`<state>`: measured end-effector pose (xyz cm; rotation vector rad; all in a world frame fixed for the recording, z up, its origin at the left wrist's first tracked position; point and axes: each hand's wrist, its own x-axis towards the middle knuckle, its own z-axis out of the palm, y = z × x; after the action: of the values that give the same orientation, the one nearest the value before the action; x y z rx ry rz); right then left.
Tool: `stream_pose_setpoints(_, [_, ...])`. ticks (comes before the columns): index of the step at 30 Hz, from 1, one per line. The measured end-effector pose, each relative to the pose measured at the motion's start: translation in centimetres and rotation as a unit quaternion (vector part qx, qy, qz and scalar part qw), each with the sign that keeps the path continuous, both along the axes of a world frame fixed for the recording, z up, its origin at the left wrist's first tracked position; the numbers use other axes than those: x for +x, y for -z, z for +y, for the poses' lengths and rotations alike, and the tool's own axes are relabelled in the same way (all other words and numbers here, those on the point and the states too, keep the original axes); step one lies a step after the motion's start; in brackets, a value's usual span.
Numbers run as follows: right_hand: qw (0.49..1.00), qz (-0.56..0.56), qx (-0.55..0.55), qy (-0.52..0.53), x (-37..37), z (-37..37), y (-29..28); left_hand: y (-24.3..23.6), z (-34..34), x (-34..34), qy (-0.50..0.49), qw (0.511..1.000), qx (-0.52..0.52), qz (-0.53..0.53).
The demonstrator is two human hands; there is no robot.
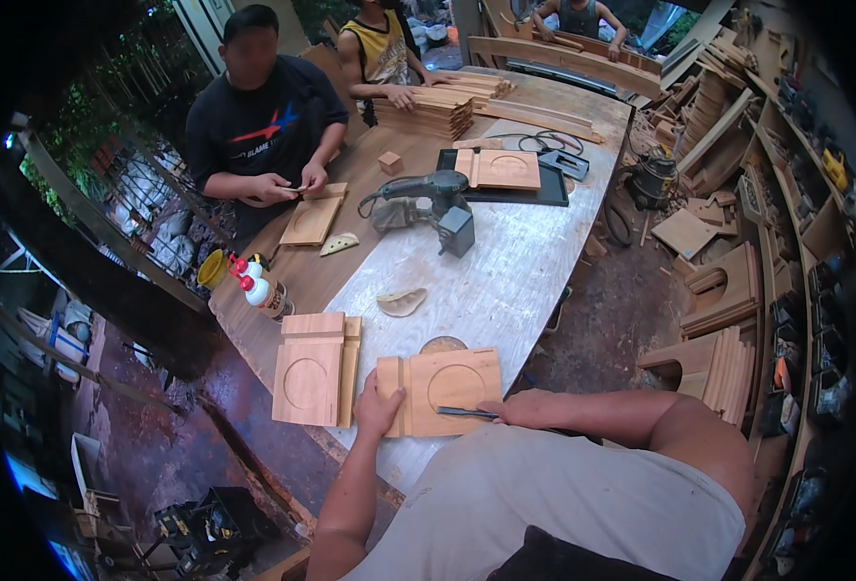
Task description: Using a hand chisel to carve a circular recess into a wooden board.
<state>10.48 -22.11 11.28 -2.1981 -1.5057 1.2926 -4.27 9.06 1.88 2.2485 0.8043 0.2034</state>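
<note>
Workshop desk (515, 257) before me: board (433, 395), left hand (377, 411) gripping its edge; chisel (462, 412), in right hand (525, 409), blade over circle. Step: seemingly paring; next stroke would want board steady.

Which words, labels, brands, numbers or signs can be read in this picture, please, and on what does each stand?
Dark shirt of the person across the table: light lettering by a red and blue shape; I leave its wording uncopied.
Bottle label: too small and blurred to read.
Wooden board under the hands: no lettering that I can make out.
</note>
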Motion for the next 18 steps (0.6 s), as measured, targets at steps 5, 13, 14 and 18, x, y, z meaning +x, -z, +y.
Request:
stream_pose_setpoints(5, [1.000,0.011,-0.002,0.008,0.1,0.0,0.5,-1.2,-0.5,0.1,0.002,1.000,-0.005,0.004])
stream_pose_setpoints(13, [1.000,0.005,0.000,0.008,-0.1,0.0,0.3,-1.2,-0.5,0.1,0.002,1.000,-0.007,0.000])
stream_pose_setpoints(14, [1.000,0.005,0.000,0.008,-0.2,0.0,0.4,-0.9,-0.4,0.1,0.002,1.000,0.002,-0.007])
stream_pose_setpoints(18, [1.000,-0.005,-0.006,0.007,-0.1,0.1,0.8,-0.8,-0.4,0.2,0.000,1.000,0.006,-0.010])
